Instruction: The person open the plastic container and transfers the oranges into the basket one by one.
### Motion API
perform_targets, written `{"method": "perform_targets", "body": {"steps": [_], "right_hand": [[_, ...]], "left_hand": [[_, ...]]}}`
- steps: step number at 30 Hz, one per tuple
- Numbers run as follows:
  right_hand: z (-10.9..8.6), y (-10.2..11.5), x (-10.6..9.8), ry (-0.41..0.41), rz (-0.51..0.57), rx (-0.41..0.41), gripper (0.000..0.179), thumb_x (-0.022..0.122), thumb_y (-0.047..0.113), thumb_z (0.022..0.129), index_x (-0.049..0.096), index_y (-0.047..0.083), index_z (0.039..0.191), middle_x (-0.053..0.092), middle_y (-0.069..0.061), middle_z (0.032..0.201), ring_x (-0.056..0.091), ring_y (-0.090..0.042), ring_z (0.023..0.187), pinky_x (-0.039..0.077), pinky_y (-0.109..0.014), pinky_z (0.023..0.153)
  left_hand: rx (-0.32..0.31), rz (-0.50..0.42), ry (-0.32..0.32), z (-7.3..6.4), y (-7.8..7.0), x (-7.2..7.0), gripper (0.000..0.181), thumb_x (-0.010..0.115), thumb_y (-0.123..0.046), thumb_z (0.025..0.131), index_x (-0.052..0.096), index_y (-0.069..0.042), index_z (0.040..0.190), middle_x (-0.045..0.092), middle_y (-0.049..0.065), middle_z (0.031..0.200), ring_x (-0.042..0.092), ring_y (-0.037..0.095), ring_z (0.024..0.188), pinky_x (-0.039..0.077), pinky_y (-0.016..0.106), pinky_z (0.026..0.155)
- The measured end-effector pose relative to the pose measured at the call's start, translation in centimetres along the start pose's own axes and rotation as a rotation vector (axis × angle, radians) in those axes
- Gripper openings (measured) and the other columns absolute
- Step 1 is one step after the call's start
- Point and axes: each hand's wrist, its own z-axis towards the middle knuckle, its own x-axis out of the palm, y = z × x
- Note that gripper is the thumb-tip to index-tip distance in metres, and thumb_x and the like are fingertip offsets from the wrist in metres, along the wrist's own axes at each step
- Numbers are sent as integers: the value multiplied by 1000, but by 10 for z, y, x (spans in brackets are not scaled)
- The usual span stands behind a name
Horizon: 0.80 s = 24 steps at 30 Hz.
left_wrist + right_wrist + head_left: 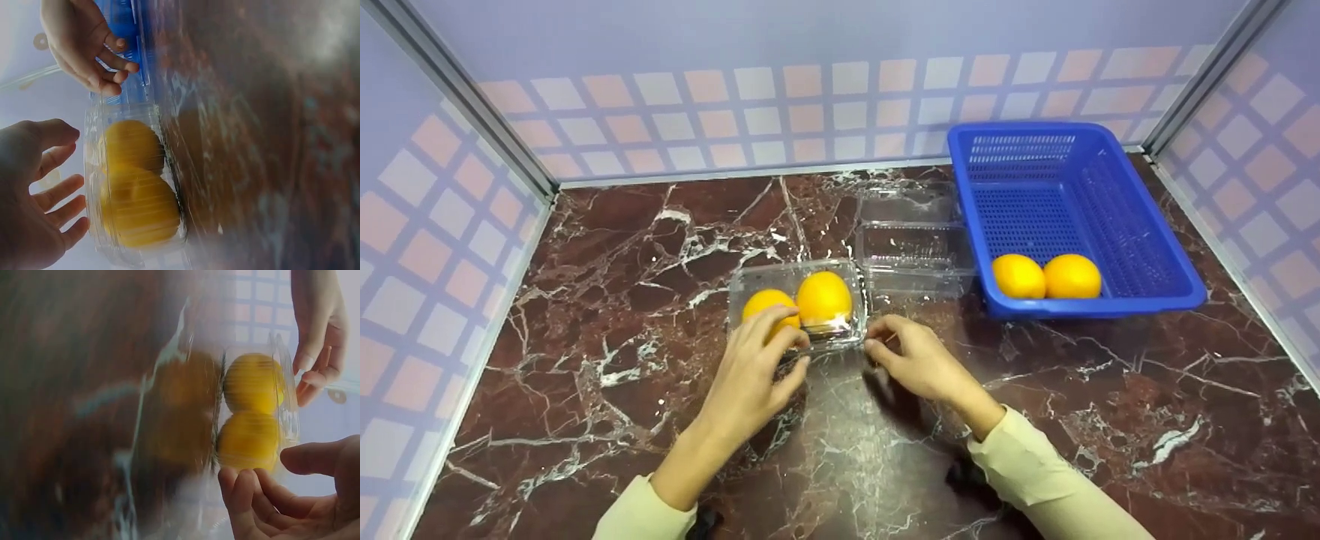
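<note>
A clear plastic clamshell box lies on the table with its ridged lid laid back on the right. Inside the box sit two oranges, the left orange partly hidden by fingers and the right orange mostly visible. My left hand hovers over the box's near left part, fingers loosely bent and spread, gripping nothing. In the left wrist view its fingertips are just off the rim. My right hand is at the near right corner, thumb and fingers apart beside the box wall.
A blue perforated basket stands at the right, beside the lid. Two more oranges, a left one and a right one, lie at its near end. Tile-patterned panels bound the dark red marble-look table at the back and sides.
</note>
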Motion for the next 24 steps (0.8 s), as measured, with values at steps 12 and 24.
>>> {"method": "perform_targets", "body": {"steps": [12, 24], "right_hand": [[7, -9, 3, 165, 490, 162, 25, 54, 9, 109, 59, -10, 124, 69, -26, 119, 71, -22, 100, 63, -32, 83], [6, -12, 9, 154, 738, 281, 18, 59, 10, 107, 62, -1, 121, 69, -10, 110, 69, -18, 96, 56, -24, 73]], "left_hand": [[91, 140, 31, 4, 0, 6, 30, 83, -6, 86, 79, -16, 115, 63, 16, 147, 51, 43, 142, 37, 64, 121], [38, 108, 62, 8, -4, 9, 27, 80, -1, 89, 78, -13, 112, 64, 15, 148, 52, 44, 143, 37, 62, 123]]}}
